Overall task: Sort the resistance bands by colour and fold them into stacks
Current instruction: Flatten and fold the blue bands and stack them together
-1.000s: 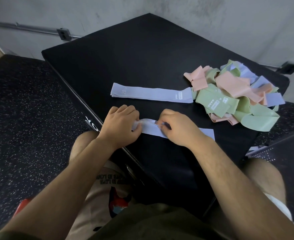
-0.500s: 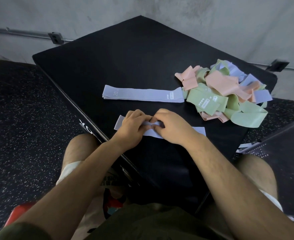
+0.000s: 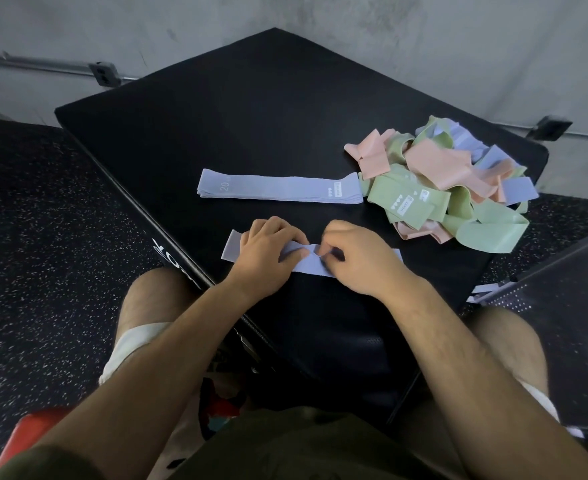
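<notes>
a flat lavender elastic resistance band [image 3: 311, 266] is laid along the near edge of the black padded platform [image 3: 251, 116] and is pinched near its middle by the left hand [image 3: 266, 252] and the right hand [image 3: 361, 259], fingers curled onto the fabric where a small crease is raised. one neat stack of flattened lavender bands [image 3: 278, 192] is set just beyond the hands, its right end touching the tangled heap of pink, green and lavender bands [image 3: 452, 181]. the task is judged to be early: no pink or green stack is seen, and most of the heap is left to be sorted.
</notes>
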